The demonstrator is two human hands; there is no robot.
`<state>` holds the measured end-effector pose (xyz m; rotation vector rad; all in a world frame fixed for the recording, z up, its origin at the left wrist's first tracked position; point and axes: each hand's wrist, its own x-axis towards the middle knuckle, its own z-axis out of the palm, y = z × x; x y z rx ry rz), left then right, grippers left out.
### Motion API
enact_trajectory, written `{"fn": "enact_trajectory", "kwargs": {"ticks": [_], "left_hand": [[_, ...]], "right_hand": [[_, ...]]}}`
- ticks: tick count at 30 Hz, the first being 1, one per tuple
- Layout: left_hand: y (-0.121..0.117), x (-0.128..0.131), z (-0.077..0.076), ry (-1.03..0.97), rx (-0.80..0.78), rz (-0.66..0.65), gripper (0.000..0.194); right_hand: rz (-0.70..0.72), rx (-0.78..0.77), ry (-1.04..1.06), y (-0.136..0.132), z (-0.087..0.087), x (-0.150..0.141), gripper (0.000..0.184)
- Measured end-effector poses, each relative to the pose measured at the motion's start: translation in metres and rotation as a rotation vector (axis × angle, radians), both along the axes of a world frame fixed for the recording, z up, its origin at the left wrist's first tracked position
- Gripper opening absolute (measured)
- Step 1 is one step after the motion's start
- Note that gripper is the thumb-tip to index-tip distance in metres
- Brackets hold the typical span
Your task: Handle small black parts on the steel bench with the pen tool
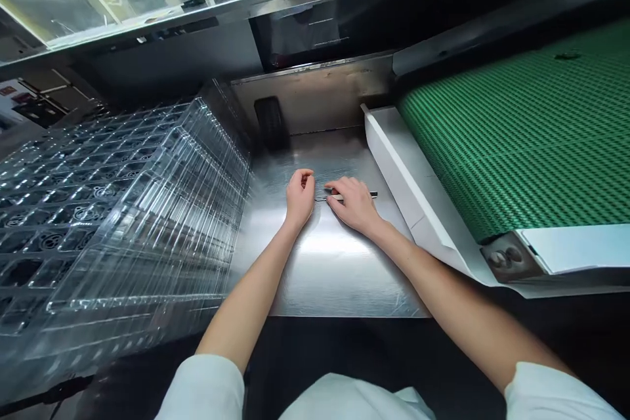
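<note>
My left hand (300,197) is above the metal work surface, its fingers curled in toward the thumb. What the curled fingers hold, if anything, is too small to make out. Close to its right is my right hand (355,203), closed on a slim metal tool (374,195) with a dark end. The tool lies crosswise under the fingers, its thin tip pointing at my left hand. Most of its length is covered by my right hand, so its kind cannot be told.
Stacked clear plastic trays (167,210) rise on the left. A green conveyor belt (531,138) runs on the right, behind a white raised guard (408,190). A metal back wall (335,98) borders the steel surface (325,275), with a dark block (270,121) at its far left corner.
</note>
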<state>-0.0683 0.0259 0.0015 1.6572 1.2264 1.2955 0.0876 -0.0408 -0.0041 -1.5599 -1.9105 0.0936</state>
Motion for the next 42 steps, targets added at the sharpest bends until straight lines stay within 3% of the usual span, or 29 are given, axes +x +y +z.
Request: {"fn": "enact_trajectory", "kwargs": {"ticks": [16, 23, 42], "left_hand": [[-0.0005, -0.0004, -0.0013, 0.027, -0.010, 0.004, 0.015], [0.0000, 0.0002, -0.0004, -0.090, -0.008, -0.038, 0.014], [0.0030, -0.0005, -0.0032, 0.010, 0.028, -0.069, 0.015]], "right_hand": [[-0.013, -0.024, -0.036, -0.0019, 0.0040, -0.0015, 0.021], [0.004, -0.010, -0.018, 0.0006, -0.0014, 0.0005, 0.021], [0.017, -0.025, -0.023, 0.0036, -0.0014, 0.0030, 0.023]]}}
